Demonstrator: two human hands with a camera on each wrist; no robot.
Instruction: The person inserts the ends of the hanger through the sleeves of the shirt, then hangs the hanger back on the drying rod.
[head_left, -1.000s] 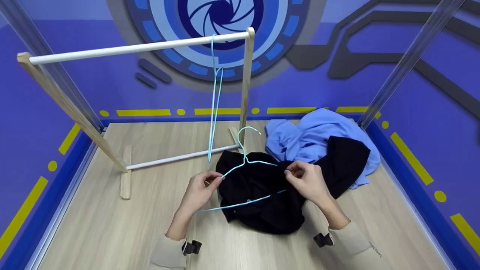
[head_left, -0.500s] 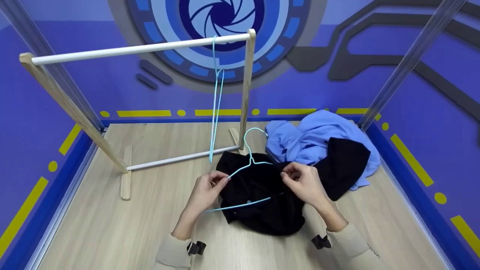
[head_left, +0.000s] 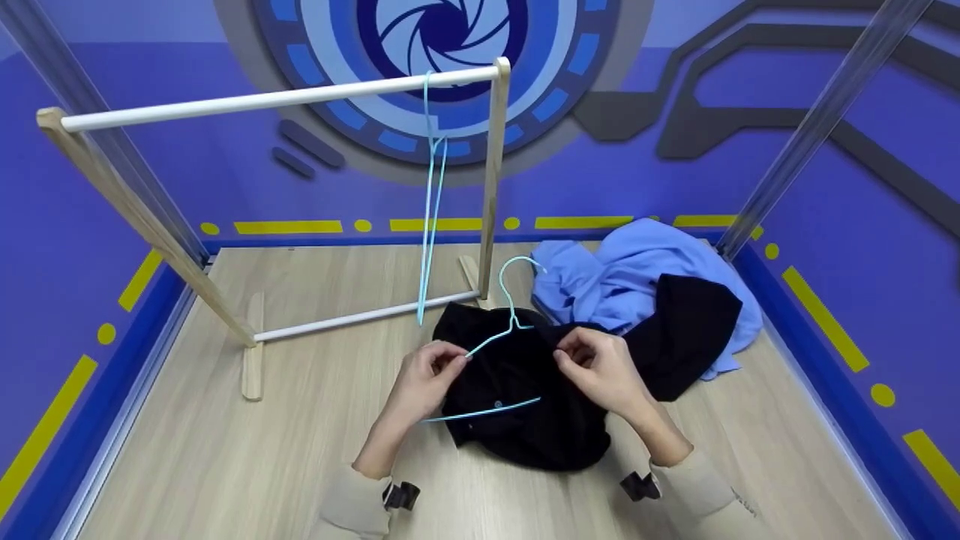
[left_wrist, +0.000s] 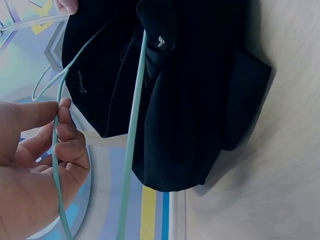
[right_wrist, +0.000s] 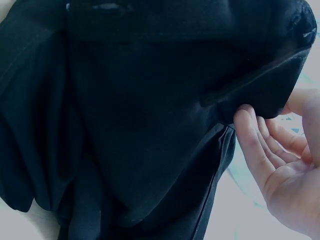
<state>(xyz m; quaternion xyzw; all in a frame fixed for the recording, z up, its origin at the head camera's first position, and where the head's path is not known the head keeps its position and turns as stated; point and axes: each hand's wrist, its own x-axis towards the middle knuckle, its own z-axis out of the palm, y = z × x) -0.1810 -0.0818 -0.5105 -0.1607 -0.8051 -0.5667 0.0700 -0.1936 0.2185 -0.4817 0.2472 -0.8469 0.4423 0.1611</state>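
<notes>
A light teal wire hanger (head_left: 489,341) is pinched by my left hand (head_left: 429,382) along its left shoulder, hook pointing up and away. Its right end runs inside a black garment (head_left: 540,442), which hides that part; the lower bar crosses in front of the dark cloth. My right hand (head_left: 604,367) pinches the garment's edge near the opening. In the left wrist view, thumb and fingers close round the hanger wire (left_wrist: 56,150). The right wrist view shows the black cloth (right_wrist: 150,110) held at its edge between thumb and fingers (right_wrist: 245,120).
A wood rack with a white top rail (head_left: 277,97) stands at the back left, and another teal hanger (head_left: 431,225) hangs from it. Behind the black garment lies a crumpled blue garment (head_left: 637,262), partly covered by a black piece. Blue walls enclose the wooden tabletop (head_left: 187,450).
The held hanger has slid to the right, deeper into the black garment, with my left hand following. My right hand has shifted slightly left with the cloth edge, covering more of the hanger.
</notes>
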